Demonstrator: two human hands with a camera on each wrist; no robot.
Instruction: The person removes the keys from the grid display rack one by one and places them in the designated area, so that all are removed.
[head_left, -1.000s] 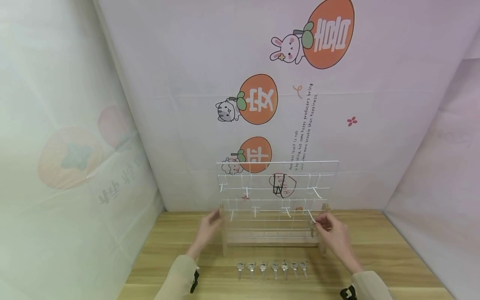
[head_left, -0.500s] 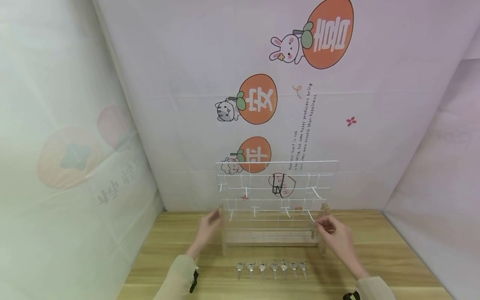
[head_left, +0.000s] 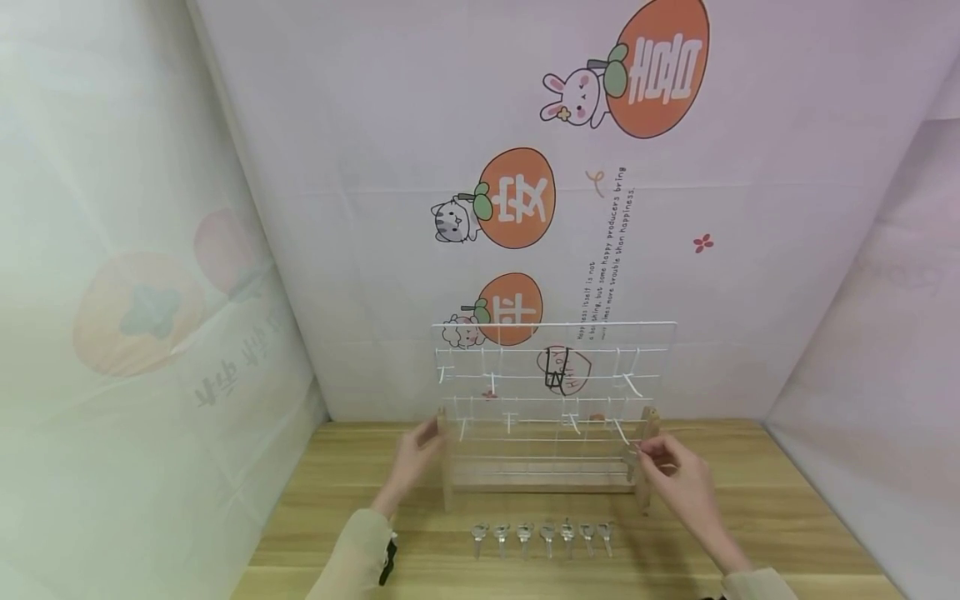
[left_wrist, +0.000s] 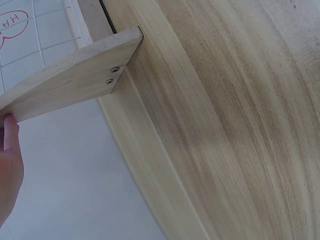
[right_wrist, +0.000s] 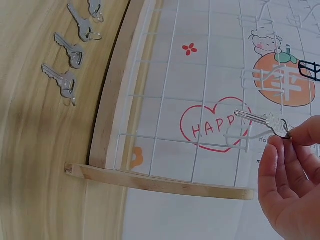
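A white wire grid rack (head_left: pixel 555 323) on a wooden frame stands on the table, with several white hooks projecting from it. My right hand (head_left: pixel 681 477) is at the rack's right side, just beside the tip of the lower right hook (head_left: pixel 621 432). Between thumb and fingertips it pinches the small ring of a silver key (right_wrist: pixel 267 120); the key's blade points away from the hand in the right wrist view. My left hand (head_left: pixel 414 460) grips the upper part of the rack's left wooden post (head_left: pixel 447 467). In the left wrist view, one finger lies along that post (left_wrist: pixel 75 80), the others mostly hidden.
Several silver keys with rings (head_left: pixel 525 533) lie in a row on the wood-grain table (head_left: pixel 735 500), in front of the rack. A black hook (head_left: pixel 555 379) hangs on the upper grid. Printed white cloth (head_left: pixel 375 275) surrounds the table at back and sides.
My right hand has shifted slightly right and toward me with the key, from right at the hook's tip to a little beside it. My left hand stays on the post.
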